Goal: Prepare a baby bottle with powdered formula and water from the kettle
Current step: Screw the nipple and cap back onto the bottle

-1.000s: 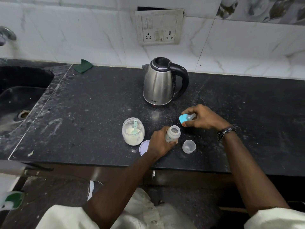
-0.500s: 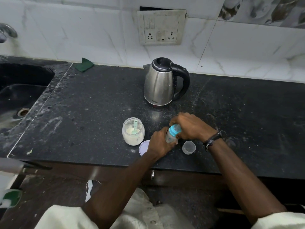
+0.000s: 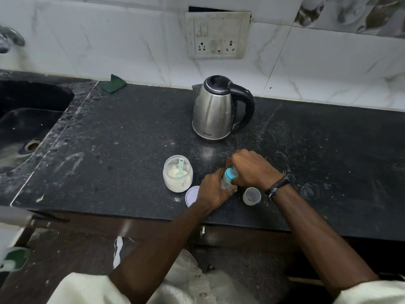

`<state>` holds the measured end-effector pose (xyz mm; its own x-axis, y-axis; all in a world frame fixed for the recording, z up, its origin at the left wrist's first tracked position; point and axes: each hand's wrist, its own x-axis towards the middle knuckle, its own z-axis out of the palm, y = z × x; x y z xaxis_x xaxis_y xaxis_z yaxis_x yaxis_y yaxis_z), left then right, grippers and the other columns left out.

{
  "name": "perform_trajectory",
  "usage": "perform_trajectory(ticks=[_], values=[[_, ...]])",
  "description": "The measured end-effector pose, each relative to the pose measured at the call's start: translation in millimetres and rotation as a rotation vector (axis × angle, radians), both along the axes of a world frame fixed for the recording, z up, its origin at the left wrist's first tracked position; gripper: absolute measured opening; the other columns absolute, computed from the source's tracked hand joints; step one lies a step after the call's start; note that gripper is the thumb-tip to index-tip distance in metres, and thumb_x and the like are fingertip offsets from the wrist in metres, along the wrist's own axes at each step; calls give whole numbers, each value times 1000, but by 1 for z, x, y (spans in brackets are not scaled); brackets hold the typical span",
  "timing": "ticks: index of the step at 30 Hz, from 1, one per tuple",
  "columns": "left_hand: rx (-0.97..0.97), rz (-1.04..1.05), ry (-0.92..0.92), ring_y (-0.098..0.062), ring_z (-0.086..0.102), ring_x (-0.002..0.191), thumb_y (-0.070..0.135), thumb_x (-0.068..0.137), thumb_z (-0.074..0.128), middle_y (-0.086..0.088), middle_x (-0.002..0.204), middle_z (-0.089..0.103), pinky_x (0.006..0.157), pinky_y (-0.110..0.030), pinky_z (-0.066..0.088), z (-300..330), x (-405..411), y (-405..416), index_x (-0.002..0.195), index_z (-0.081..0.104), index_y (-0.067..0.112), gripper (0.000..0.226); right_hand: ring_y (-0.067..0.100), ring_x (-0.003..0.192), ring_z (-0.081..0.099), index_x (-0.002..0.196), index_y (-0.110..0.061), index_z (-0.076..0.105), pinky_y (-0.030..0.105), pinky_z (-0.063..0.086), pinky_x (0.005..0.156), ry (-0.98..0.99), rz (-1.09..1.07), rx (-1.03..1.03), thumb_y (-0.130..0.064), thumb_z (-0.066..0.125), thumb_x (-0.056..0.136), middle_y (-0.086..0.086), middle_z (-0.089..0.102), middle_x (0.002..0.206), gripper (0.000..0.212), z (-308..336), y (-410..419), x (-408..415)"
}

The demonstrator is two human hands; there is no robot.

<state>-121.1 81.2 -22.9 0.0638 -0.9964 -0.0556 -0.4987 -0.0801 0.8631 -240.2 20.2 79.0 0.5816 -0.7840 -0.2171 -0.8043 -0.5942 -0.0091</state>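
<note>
Bottle point(image 3: 225, 183) stands in left hand point(image 3: 211, 191) grip (right hand point(image 3: 252, 168) atop).

A single head-worn wide-angle view looks forward and steeply down across the dark tabletop point(image 3: 131, 132). The tiled wall point(image 3: 109, 40) fills the top of frame; the hands point(image 3: 232, 181) work close below centre, forearms entering from the bottom edge.

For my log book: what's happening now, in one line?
step: capping | left hand: holds bottle | right hand: on blue teat cap | kettle: standing
</note>
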Motion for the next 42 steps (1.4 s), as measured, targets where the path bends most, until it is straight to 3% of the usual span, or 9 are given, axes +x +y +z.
perform_trajectory(ticks=[10,15,17,20,22,29,34,39,42], values=[[20,31,44,-20,72,99,30,71,88,-6,107,76,88,-44,57,-4,1,-2,116,64,10,55,26,70,66,72,-14,57,29,36,54,-18,-181,-323,-73,60,75,9,68,79,59,-16,5,8],[25,9,10,-25,71,99,32,72,87,-9,108,75,87,-43,56,-5,3,-2,119,65,9,57,27,78,61,66,-19,39,32,38,61,18,-233,-60,-83,52,72,3,57,80,66,-3,-2,-1],[3,14,-10,-27,71,93,32,72,87,-9,101,76,82,-43,55,-5,3,-3,112,66,9,51,27,81,58,78,-20,50,33,40,66,34,-182,78,-75,65,69,2,57,87,57,7,-4,-6],[7,2,1,-27,70,96,32,72,87,-9,104,75,84,-44,55,-4,3,-3,114,65,7,54,32,99,62,112,-21,60,35,43,71,44,-74,49,-41,76,74,8,64,111,46,10,0,-6],[14,5,2,-28,70,96,32,72,88,-10,104,75,84,-46,55,-4,3,-3,114,65,6,54,33,97,62,113,-17,60,34,40,68,43,-53,-15,-28,73,76,11,63,111,40,6,4,-3],[27,15,-34,-27,70,87,34,72,86,-9,96,75,77,-44,56,-4,3,-3,106,64,8,48,30,82,62,87,-13,55,32,34,61,-9,-66,-156,-41,73,75,10,64,94,35,-2,9,4],[42,9,-33,-27,70,93,36,72,86,-8,101,75,81,-45,55,-4,3,-4,109,63,8,52,22,68,44,75,-17,41,32,33,61,-25,-92,-170,-49,71,75,4,55,80,43,-3,4,6],[23,20,-40,-27,70,94,35,71,87,-9,102,75,82,-42,55,-4,3,-4,109,64,10,51,25,69,55,70,-18,42,31,34,59,-36,-107,-247,-54,64,78,7,64,80,43,-8,5,7],[17,16,-23,-25,71,99,34,72,87,-8,107,75,86,-43,55,-4,3,-4,116,64,11,55,28,78,65,75,-15,57,31,35,59,-12,-140,-286,-60,60,81,9,69,86,45,-10,5,8]])
